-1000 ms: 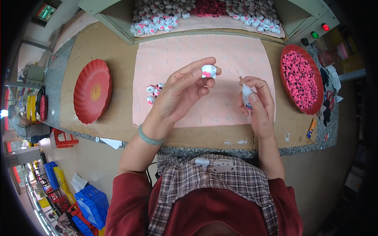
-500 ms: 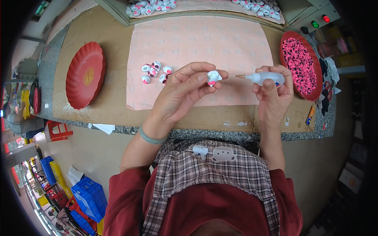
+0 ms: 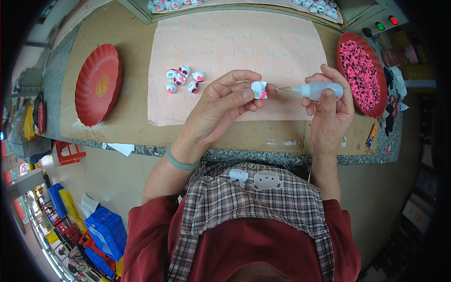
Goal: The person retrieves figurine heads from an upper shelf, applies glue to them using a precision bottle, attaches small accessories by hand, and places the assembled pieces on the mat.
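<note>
Small white-and-pink plastic figurine [image 3: 258, 89] is pinched in my left hand's [image 3: 221, 110] fingertips, held up over the pink mat [image 3: 235, 42] mid-table. My right hand [image 3: 329, 110] is clamped on a small translucent squeeze bottle with a fine metal needle tip [image 3: 315, 89]; the tip sits right at the figurine's right side.

Risks, as I judge them:
- Too hard a squeeze: excess fluid runs onto my fingertips or drips on the mat.
- Thin pinch on a tiny part: a nudge from the needle could twist or drop it.
- Needle close to my thumb: a slip could jab it.

Counts:
- 1 figurine in hand, 5 more in a cluster [image 3: 183, 80] far-left on the mat.
- 1 bottle.
- 2 red round plates: an empty one at left [image 3: 98, 84], and one at right [image 3: 361, 75] full of pink bits, too many to count.
- More figurines in the far tray [image 3: 314, 5], cut off, no count.
</note>
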A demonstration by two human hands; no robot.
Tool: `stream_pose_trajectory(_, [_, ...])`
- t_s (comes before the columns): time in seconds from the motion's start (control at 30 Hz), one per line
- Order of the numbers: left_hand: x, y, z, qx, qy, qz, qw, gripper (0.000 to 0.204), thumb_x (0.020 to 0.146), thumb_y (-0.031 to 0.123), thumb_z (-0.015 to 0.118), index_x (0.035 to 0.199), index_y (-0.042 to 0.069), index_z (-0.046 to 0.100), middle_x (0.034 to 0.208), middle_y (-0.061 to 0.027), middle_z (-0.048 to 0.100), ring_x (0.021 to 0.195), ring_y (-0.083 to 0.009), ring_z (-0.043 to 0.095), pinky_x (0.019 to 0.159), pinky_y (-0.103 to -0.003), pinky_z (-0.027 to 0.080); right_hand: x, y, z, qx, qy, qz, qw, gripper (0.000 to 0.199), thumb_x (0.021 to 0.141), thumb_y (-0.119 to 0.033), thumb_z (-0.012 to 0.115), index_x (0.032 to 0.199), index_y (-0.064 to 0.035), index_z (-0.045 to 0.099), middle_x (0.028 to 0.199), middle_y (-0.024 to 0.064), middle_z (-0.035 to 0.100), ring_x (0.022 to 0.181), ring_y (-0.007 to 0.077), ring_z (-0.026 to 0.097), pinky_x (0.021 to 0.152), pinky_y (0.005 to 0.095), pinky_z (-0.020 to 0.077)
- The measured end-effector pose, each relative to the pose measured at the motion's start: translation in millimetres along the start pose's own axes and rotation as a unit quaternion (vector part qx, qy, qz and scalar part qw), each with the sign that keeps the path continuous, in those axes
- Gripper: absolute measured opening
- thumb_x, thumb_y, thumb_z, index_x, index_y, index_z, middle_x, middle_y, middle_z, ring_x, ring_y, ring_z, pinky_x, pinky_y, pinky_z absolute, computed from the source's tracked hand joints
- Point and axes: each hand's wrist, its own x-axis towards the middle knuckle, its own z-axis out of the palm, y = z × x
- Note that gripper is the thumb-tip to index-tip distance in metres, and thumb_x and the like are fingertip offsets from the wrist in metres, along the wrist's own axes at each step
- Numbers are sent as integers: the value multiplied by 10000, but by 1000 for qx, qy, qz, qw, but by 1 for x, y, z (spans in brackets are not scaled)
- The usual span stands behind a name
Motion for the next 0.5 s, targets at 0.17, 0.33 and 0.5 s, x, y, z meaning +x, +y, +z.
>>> stream_pose_trajectory(0.17, [1,-2,-2,-34,1,-2,999,247,898,82,544,1126,-9,523,1069,-173,609,902,-200,633,777,-257,534,-4,-2,0,-40,-3,-16,999,377,864,-139,629,1180,16,491,944,119,616,656,97,566,540,181,438])
stream_pose_trajectory(0.33, [0,-3,0,-7,2,-1,1000,258,901,86,538,1140,-11,526,1079,-179,609,917,-214,638,791,-267,538,-6,0,0,-98,-9,-76,992,418,865,-180,628,1198,18,472,936,127,612,663,95,552,561,180,445])
stream_pose_trajectory(0.5, [-1,-2,4,13,24,-9,1000,267,897,88,548,1147,-5,539,1079,-173,617,936,-219,635,807,-273,528,-8,-3,0,-123,-30,-108,986,434,866,-192,629,1204,27,464,938,135,611,717,109,565,610,204,464])
